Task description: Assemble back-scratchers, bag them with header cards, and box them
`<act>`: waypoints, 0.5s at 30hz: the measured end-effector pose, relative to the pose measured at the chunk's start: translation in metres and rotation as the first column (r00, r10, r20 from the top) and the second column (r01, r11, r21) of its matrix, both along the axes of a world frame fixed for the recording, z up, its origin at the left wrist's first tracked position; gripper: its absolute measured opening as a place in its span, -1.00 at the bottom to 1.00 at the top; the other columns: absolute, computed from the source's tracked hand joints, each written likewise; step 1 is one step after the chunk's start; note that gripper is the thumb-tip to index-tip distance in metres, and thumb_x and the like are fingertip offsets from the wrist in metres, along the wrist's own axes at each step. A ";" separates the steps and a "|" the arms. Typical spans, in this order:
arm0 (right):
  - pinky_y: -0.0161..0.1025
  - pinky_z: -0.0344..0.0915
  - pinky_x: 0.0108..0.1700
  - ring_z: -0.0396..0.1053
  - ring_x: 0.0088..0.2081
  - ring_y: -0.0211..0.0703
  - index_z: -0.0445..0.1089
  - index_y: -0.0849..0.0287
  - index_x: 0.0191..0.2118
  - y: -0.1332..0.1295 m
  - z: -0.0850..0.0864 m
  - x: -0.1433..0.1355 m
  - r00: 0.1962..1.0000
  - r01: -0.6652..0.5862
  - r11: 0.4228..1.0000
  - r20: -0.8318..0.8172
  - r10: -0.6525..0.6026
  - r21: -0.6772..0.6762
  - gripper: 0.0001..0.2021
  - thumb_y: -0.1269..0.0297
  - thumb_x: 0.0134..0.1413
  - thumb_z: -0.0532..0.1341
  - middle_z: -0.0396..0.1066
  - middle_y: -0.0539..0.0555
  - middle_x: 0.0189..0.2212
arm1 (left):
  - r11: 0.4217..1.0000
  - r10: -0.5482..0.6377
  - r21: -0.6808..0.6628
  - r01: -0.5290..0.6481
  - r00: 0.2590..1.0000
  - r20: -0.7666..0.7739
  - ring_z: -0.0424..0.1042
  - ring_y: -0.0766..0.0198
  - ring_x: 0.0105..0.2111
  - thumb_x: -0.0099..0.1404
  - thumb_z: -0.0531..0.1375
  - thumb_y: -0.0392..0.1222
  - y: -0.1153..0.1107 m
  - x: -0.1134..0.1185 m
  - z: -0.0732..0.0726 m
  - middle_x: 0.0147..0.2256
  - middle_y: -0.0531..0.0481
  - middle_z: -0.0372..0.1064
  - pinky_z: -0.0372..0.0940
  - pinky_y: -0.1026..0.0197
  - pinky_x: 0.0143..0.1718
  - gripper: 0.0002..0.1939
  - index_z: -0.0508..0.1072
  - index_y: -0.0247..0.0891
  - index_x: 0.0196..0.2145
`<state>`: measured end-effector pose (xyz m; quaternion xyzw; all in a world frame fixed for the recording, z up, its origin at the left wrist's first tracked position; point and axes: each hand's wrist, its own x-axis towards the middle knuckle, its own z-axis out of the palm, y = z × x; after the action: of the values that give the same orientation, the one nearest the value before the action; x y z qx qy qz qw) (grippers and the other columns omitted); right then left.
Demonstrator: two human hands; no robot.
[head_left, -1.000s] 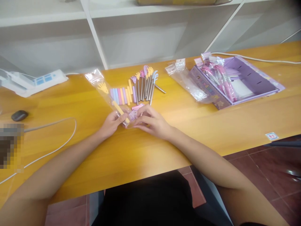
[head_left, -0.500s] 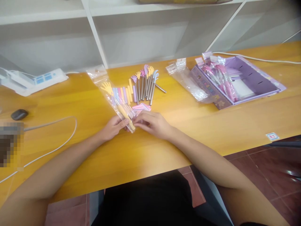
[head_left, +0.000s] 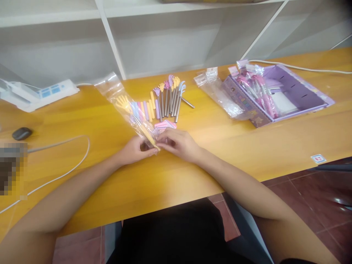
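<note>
wood-toned desk (head_left: 247,146) | white shelving (head_left: 55,18) behind | red tiled floor (head_left: 310,194) | soft glare

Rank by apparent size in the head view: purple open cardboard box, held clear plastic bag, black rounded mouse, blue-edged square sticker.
Purple open cardboard box
Held clear plastic bag
Black rounded mouse
Blue-edged square sticker

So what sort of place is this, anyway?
Probably an office or small workroom, though I can't be sure. A black computer mouse and a white power strip share the wooden desk with metal rods tipped with little colourful hands.
</note>
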<state>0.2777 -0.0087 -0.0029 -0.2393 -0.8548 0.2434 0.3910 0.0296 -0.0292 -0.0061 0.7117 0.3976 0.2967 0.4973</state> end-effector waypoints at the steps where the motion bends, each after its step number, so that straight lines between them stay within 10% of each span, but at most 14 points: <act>1: -0.30 0.33 -0.25 0.44 -0.31 -0.28 0.50 0.13 0.00 0.000 0.000 0.000 1.000 0.023 1.000 -0.001 -0.023 -0.006 -0.85 0.19 0.46 0.34 0.55 0.05 -0.19 | 1.000 -0.001 -0.001 0.001 1.000 -0.012 0.53 0.18 -0.23 0.38 0.39 0.01 0.000 0.000 0.000 -0.21 -0.08 0.58 0.47 0.13 -0.16 -0.68 0.59 -0.29 -0.07; 9: -0.18 0.38 -0.17 0.43 -0.20 -0.12 0.32 0.09 0.30 0.006 -0.002 0.002 0.992 0.110 0.986 0.072 -0.101 -0.127 -0.47 0.06 0.37 0.41 0.43 0.17 0.02 | 1.000 -0.002 0.013 0.002 0.998 -0.062 0.57 0.12 -0.17 0.40 0.36 0.02 -0.001 0.002 0.003 -0.12 -0.12 0.63 0.50 0.07 -0.09 -0.63 0.59 -0.29 0.01; 15: -0.22 0.25 -0.22 0.39 -0.17 -0.09 0.44 0.19 -0.09 0.004 -0.003 0.001 0.973 0.047 0.994 0.231 -0.023 -0.098 -0.60 -0.13 0.45 0.27 0.44 0.18 -0.10 | 0.997 -0.045 0.065 0.049 0.996 -0.073 0.59 0.07 -0.07 0.44 0.32 0.03 0.001 0.001 0.002 -0.07 -0.13 0.63 0.50 0.06 -0.02 -0.63 0.59 -0.27 0.05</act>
<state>0.2788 -0.0048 -0.0055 -0.3005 -0.8763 0.2506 0.2809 0.0304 -0.0285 -0.0036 0.7472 0.3882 0.2724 0.4657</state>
